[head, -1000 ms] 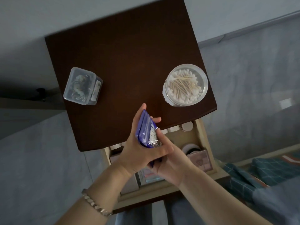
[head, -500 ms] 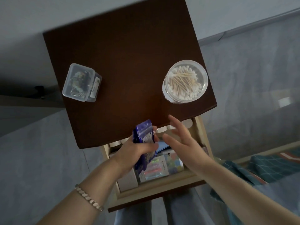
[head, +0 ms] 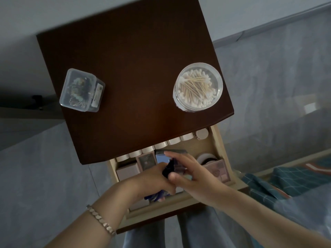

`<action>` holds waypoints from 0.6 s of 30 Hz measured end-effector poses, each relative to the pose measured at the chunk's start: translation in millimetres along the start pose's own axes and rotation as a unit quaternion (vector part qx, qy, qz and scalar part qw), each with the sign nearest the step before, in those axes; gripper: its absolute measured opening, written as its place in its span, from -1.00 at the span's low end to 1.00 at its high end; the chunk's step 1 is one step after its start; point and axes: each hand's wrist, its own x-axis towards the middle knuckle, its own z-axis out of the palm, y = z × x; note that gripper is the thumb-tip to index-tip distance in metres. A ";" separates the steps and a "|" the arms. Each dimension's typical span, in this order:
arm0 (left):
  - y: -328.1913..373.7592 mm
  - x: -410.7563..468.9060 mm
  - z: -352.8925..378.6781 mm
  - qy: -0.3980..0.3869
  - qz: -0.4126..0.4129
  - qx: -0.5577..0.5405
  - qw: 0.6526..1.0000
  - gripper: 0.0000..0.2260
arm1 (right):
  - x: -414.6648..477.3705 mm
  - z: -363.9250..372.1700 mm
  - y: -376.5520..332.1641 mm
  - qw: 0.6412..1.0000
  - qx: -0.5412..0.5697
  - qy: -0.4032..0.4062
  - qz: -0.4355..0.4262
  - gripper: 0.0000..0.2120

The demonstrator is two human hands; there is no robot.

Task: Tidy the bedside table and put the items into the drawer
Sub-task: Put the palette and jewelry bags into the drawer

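The dark brown bedside table [head: 129,72] carries a clear square box of small trinkets [head: 81,90] at the left and a round clear jar of cotton swabs [head: 198,86] at the right. Below its front edge the pale wooden drawer [head: 220,149] stands pulled out. My left hand [head: 152,179] grips a purple packet [head: 167,170] low inside the drawer; most of the packet is hidden by the hand. My right hand [head: 189,170] hovers over the drawer beside it, fingers spread, its thumb against the packet.
Inside the drawer are a row of pale round caps [head: 161,145] along the back, small boxes [head: 127,171] at the left, a tape roll [head: 207,158] and a pink box [head: 219,170] at the right. A teal checked cloth [head: 279,181] lies at the right.
My left hand has lowered the purple packet from above the table's edge down into the drawer. My right hand let go of the packet, then came back over it.
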 end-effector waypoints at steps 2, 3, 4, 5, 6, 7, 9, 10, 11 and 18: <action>-2.4 2.0 -0.9 -0.017 -0.027 0.009 0.999 -0.64 | -2.6 -8.2 1.3 0.999 -0.015 -0.040 0.019 -0.60; -4.9 4.5 -1.4 -0.019 -0.040 0.019 0.999 -0.60 | -2.7 -12.9 2.4 0.998 -0.043 -0.048 0.024 -0.63; -7.6 7.7 -1.9 -0.020 -0.050 0.031 0.998 -0.52 | -2.9 -17.5 2.3 0.994 -0.089 -0.049 0.029 -0.68; -9.8 11.8 -1.9 -0.019 -0.060 0.041 0.997 -0.43 | -2.8 -21.7 2.4 0.989 -0.138 -0.041 0.035 -0.76; -10.7 15.5 -1.5 -0.018 -0.068 0.051 0.996 -0.35 | -3.0 -24.7 2.3 0.983 -0.176 -0.031 0.038 -0.80; -10.6 18.9 -0.8 -0.014 -0.067 0.058 0.996 -0.30 | -3.0 -26.9 2.8 0.979 -0.200 -0.023 0.037 -0.80; -10.6 27.2 0.1 0.005 -0.041 0.065 0.997 -0.23 | -3.4 -31.1 2.2 0.974 -0.221 -0.022 0.035 -0.78; -11.3 31.8 0.8 0.021 -0.023 0.062 0.998 -0.21 | -2.9 -33.3 3.2 0.972 -0.230 -0.022 0.034 -0.79; -11.5 36.3 2.2 0.045 -0.006 0.060 0.997 -0.21 | -2.0 -35.4 6.6 0.970 -0.238 -0.021 0.039 -0.82; -24.7 55.4 3.5 0.321 0.033 -0.026 0.946 -0.41 | 11.6 -43.6 58.7 0.935 0.004 0.299 0.192 -0.93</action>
